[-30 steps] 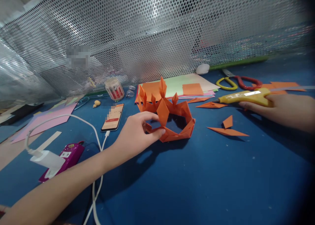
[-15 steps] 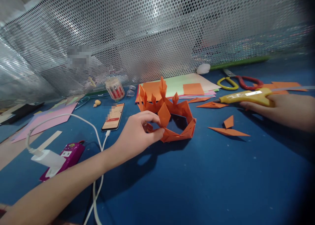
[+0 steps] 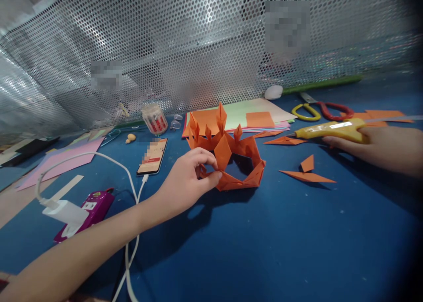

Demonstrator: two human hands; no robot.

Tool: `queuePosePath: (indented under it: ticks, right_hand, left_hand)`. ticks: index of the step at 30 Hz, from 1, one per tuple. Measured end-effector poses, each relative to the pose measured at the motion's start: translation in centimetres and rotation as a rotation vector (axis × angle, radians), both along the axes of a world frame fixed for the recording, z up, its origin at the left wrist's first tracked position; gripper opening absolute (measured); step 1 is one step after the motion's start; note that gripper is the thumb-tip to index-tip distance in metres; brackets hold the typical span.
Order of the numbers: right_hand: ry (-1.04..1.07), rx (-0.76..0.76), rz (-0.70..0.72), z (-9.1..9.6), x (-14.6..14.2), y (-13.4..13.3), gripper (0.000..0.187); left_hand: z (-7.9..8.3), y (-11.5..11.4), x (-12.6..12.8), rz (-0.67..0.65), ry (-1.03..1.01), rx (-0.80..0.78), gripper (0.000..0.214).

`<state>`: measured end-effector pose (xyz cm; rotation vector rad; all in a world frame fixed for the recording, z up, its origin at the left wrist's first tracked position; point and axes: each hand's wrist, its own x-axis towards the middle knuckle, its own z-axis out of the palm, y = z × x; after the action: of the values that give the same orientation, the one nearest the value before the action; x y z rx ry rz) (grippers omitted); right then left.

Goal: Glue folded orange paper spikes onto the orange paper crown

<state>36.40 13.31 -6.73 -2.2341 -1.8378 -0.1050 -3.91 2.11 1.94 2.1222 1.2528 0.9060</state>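
An orange folded-paper crown [image 3: 243, 178] with several upright points stands on the blue table. My left hand [image 3: 190, 176] pinches its near left side, thumb in front and fingers behind, beside a diamond-shaped point. On the right, my right hand [image 3: 390, 145] is wrapped round a yellow glue gun [image 3: 333, 130], its nozzle pointing left. Below that nozzle lies a folded orange paper piece [image 3: 284, 141]. Nearer to me is another folded orange piece [image 3: 307, 176] with a raised flap.
Behind the crown lies a stack of coloured paper [image 3: 257, 106]. Scissors [image 3: 324, 110] rest at the back right. To the left are a phone [image 3: 153, 156] on a white cable [image 3: 132, 187], a purple power strip [image 3: 99, 205] and a jar [image 3: 154, 119]. A perforated metal screen [image 3: 185, 50] borders the back.
The crown has shifted very slightly to the right, with my left hand still pinching it. My right hand and the glue gun have stayed in place.
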Motion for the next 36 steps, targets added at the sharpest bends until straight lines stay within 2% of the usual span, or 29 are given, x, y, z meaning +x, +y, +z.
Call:
queuePosePath:
  ticks: [7, 21, 28, 36]
  right_hand:
    - [0.006, 0.005, 0.009, 0.1, 0.0, 0.0, 0.094]
    - [0.026, 0.008, 0.022, 0.0, -0.1, 0.0, 0.096]
    - [0.042, -0.016, -0.010, 0.5, -0.6, -0.4, 0.083]
    - [0.042, 0.000, 0.013, 0.8, -0.7, -0.5, 0.087]
  left_hand:
    - [0.1, -0.1, 0.0, -0.015, 0.020, -0.015, 0.017]
    - [0.3, -0.2, 0.0, -0.002, 0.038, -0.008, 0.016]
    - [-0.4, 0.2, -0.4, 0.006, 0.068, 0.145, 0.013]
    - [-0.7, 0.4, -0.7, 0.016, 0.160, 0.203, 0.015]
